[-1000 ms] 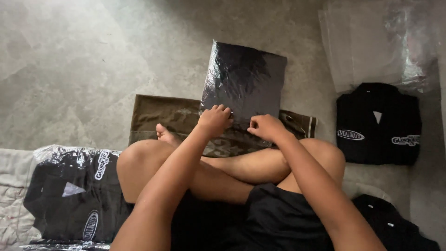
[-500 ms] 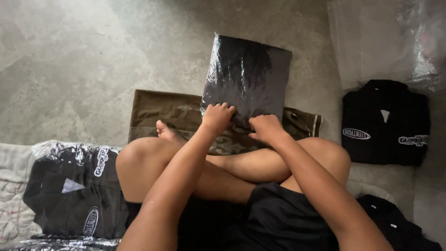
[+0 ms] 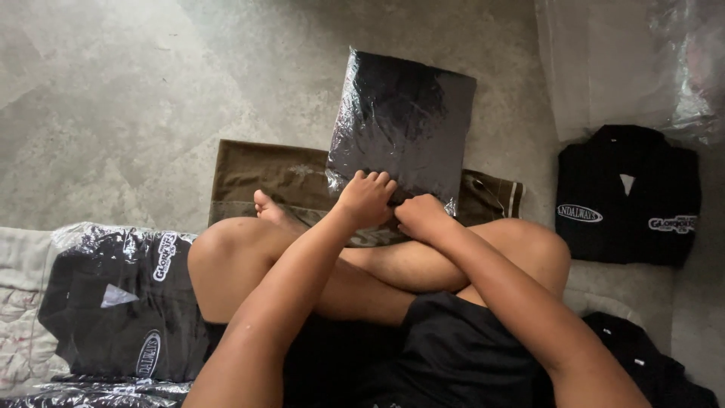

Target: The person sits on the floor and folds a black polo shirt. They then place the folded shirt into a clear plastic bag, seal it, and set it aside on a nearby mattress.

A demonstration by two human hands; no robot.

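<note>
While the person is sitting cross-legged on the floor, the left hand and right hand are pressing side by side with curled fingers on the near edge of a bagged black garment, which is lying on an olive towel just beyond the knees; a folded black shirt is lying far right

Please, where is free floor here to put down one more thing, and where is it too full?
Bare grey concrete floor lies beyond the brown cloth, left of the plastic-wrapped black garment both hands hold. Right is crowded: clear plastic bags, folded black shirt. Left holds bagged black shirts.
</note>
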